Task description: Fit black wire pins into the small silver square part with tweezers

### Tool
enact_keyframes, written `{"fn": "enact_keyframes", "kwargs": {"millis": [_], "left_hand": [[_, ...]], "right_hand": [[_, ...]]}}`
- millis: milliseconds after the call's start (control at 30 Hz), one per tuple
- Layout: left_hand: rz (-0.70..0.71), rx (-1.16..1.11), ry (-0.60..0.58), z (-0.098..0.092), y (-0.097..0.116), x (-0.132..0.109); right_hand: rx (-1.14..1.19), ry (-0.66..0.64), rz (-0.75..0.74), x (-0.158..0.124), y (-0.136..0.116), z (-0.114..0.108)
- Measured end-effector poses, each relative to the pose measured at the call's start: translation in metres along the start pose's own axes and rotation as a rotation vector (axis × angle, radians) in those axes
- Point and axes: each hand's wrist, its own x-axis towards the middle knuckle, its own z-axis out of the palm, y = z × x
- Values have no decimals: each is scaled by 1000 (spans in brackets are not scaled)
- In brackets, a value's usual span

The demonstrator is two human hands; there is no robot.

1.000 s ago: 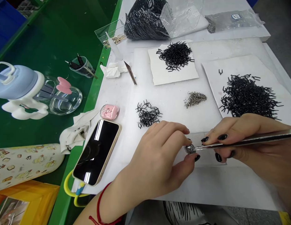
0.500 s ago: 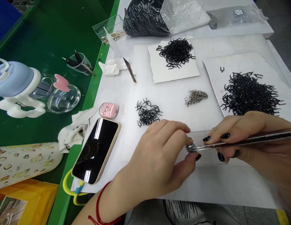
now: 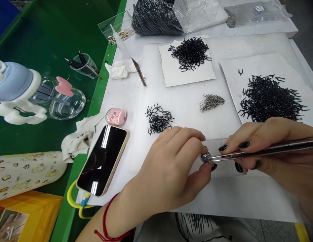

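My left hand pinches a small shiny, rounded metal piece between thumb and forefinger. In my right hand is a pair of slim metal tweezers, held nearly level with the tips touching that piece. The fingertips partly hide the piece, so its exact kind is unclear. Beyond my left hand lies a small heap of black forked pieces. A scatter of tiny metallic bits sits farther forward on the white foam sheet. Behind my right hand, a larger heap of black forked pieces rests on white paper.
Another black heap lies on torn paper, behind it a bulky plastic bag. A blade, pink case and phone lie leftward. Cups and a bottle stand on the green surface.
The view has shifted very slightly. Both hands keep their hold, and the tweezer tips stay at the metal piece.
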Motion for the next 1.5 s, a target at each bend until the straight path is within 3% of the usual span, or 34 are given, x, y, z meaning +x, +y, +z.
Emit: {"fn": "enact_keyframes", "kwargs": {"millis": [1067, 1500], "left_hand": [[-45, -26, -14, 0, 1, -2], [-51, -5, -28, -3, 5, -1]], "right_hand": [[-46, 62, 17, -2, 0, 5], [96, 66, 29, -6, 2, -1]]}}
